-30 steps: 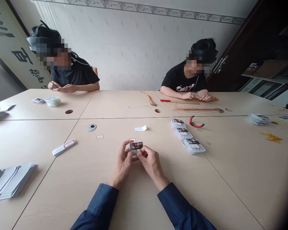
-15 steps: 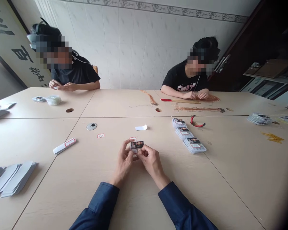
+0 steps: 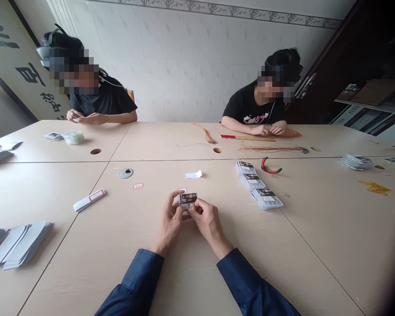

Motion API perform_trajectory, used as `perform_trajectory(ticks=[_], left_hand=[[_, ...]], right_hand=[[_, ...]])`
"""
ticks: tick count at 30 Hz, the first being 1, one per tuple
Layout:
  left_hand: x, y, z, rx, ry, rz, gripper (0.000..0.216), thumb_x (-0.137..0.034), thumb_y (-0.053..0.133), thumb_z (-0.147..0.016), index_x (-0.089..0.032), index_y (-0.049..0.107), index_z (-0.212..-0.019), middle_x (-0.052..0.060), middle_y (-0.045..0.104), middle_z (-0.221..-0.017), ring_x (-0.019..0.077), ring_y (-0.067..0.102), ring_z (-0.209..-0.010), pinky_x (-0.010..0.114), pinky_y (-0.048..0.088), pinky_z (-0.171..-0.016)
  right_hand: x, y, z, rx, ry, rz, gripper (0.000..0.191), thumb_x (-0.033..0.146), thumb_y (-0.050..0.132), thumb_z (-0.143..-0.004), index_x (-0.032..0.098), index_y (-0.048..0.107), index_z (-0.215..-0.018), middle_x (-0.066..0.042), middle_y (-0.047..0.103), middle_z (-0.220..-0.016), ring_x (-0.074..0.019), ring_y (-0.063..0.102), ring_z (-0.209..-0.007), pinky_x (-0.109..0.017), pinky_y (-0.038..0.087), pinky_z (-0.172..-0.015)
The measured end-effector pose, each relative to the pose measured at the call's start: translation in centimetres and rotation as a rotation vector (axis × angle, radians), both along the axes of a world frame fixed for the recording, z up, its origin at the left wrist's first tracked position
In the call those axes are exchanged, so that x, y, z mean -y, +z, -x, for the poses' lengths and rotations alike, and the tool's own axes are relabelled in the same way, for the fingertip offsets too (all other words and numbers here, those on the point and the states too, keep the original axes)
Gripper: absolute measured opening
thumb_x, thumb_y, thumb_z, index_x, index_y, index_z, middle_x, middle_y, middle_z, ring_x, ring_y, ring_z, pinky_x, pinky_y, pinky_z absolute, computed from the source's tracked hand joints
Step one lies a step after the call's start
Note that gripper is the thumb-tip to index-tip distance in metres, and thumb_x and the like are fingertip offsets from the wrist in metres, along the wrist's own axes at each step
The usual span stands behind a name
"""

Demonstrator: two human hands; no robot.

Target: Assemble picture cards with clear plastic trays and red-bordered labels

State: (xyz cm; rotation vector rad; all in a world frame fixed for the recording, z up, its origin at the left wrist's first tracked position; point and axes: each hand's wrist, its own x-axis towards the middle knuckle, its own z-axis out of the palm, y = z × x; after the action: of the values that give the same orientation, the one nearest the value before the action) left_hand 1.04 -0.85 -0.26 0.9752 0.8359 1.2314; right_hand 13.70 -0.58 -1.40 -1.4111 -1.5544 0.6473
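Pale wooden desk (image 3: pixel 85 263) panels stretch out in front of me, and two co-workers (image 3: pixel 105 103) (image 3: pixel 253 109) in black T-shirts sit across it, far beyond the card (image 3: pixel 187 199) in my hands. The one further right of the card has both hands on copper cords (image 3: pixel 271 149), near a ruler (image 3: pixel 253 138). To the card's far left lies a pile of white paper strips (image 3: pixel 19 245). Closer, left of the card, sits a single white strip with a red-bordered label (image 3: pixel 88 200). Right of the card, three stacks of packaged cards (image 3: pixel 258 184) line up beside red-handled pliers (image 3: pixel 270 169). Just beyond the card are a white slip (image 3: pixel 193 174) and a tiny red-edged tag (image 3: pixel 138 186).

The card is held up just above the desk, between my hands. My left hand (image 3: pixel 169 221) and right hand (image 3: pixel 207 219) are both nearly closed, pinching it from either side with the fingertips (image 3: pixel 197 206), my navy sleeves resting behind them.
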Motion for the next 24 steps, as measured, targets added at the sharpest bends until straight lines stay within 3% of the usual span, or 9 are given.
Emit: perform_trajectory(ticks=[24], left_hand=[[0.00, 0.03, -0.13, 0.015, 0.002, 0.018, 0.039, -0.027, 0.057, -0.083, -0.023, 0.047, -0.121, 0.007, 0.069, -0.108, 0.0203, 0.069, -0.091, 0.036, 0.057, -0.080]], right_hand=[[-0.10, 0.01, 0.04, 0.046, 0.007, -0.015, 0.028, 0.030, 0.049, -0.079, 0.021, 0.034, -0.057, 0.007, 0.032, -0.052, -0.0094, 0.029, -0.051, -0.020, 0.026, -0.047]])
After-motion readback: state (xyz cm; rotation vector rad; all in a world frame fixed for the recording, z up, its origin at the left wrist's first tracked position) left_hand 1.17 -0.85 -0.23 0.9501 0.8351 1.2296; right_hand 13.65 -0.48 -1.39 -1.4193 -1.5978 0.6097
